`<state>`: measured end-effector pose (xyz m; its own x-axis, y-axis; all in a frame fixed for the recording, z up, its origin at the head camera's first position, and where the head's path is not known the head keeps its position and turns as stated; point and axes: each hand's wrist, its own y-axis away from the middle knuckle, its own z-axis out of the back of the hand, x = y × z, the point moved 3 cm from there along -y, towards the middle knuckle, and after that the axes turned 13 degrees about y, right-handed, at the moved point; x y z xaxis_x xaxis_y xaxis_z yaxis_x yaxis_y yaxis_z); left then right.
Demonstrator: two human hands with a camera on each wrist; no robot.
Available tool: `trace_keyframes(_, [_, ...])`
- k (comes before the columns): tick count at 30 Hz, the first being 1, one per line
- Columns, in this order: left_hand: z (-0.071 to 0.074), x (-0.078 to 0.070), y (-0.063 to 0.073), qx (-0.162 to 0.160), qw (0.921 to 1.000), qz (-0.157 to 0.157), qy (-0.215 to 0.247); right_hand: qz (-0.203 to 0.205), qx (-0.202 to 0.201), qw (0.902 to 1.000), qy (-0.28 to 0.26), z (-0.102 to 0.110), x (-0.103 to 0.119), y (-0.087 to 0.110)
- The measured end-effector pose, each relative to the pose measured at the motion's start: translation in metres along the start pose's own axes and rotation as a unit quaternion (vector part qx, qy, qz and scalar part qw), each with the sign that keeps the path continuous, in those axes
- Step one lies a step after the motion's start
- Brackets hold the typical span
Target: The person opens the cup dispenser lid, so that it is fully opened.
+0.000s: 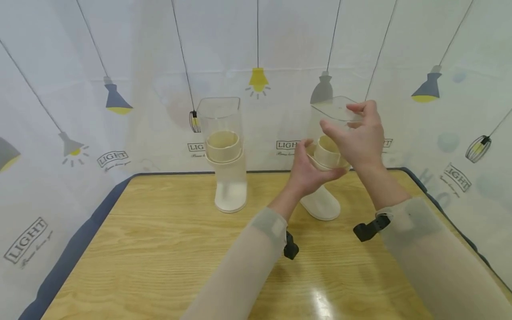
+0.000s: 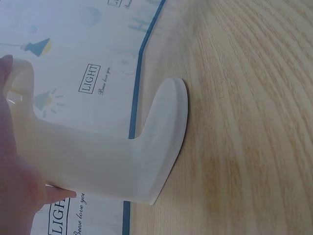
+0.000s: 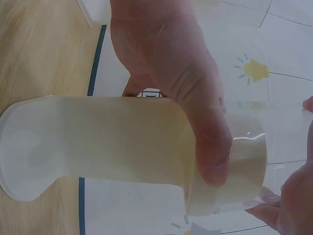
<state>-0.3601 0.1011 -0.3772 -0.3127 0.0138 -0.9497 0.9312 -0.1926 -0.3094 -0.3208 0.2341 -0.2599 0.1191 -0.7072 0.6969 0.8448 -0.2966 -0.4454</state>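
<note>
On the right stands a cream plastic stand (image 1: 322, 205) with a flat rounded foot on the table and a round collar (image 1: 328, 153) at its top. My left hand (image 1: 307, 172) grips it just under the collar, thumb across the front, as the right wrist view also shows. Above the collar rises a clear container (image 1: 338, 111), see-through and open-topped. The fingers and thumb of my right hand (image 1: 362, 140) are curled about its right side near the rim. In the left wrist view the stand's foot (image 2: 164, 142) meets the wood, while the collar is partly cut off.
A second cream stand (image 1: 231, 189) with a clear container (image 1: 219, 118) over its collar is upright to the left, near the back edge. The wooden table (image 1: 160, 249) has a dark blue edging (image 1: 88, 229). A lamp-print cloth (image 1: 160, 66) hangs behind.
</note>
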Motion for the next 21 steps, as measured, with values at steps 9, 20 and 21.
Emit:
trace_keyframes(9, [0.002,0.0,-0.002,0.006,1.0,-0.002,0.0,-0.03,0.023,0.9991,-0.02,0.002,-0.001,-0.004])
trace_keyframes(20, [0.002,-0.001,-0.002,0.021,0.9997,-0.011,0.002,0.032,0.003,0.9986,0.041,0.009,0.018,-0.005])
trace_keyframes(21, [0.002,-0.001,-0.002,0.022,0.9997,-0.01,-0.001,0.022,0.004,0.9992,0.032,0.01,0.016,-0.006])
